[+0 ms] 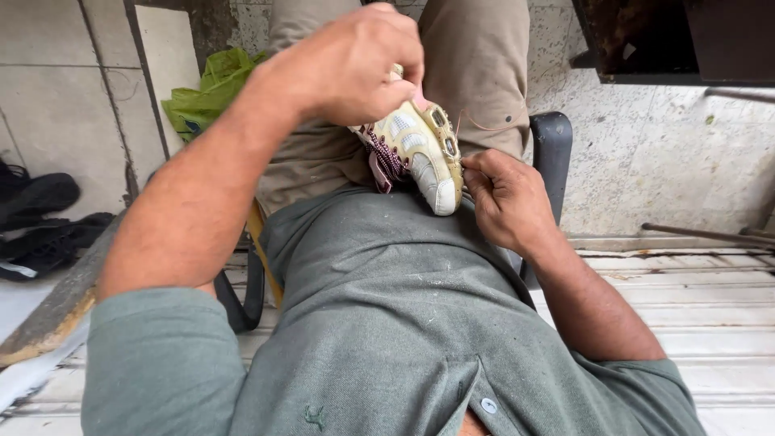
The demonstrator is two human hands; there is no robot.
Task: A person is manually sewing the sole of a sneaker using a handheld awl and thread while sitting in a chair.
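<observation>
Two hands (355, 69) (504, 198), one worn shoe (420, 153), lap

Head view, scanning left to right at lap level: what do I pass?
Black shoes on the floor → green bag → left hand → small worn shoe → right hand → black chair arm.

Two hands are seen: the left hand (355, 69) and the right hand (504, 198). One small shoe (420, 153), cream with pink trim, is counted between them, touched by both. One thin pink thread (476, 123) is noted at the shoe. One green bag (211, 90) is recorded on the floor at the upper left. Dark footwear (40, 222) is seen at the left edge; the number of pieces cannot be told. One black seat (550, 153) is counted.
</observation>
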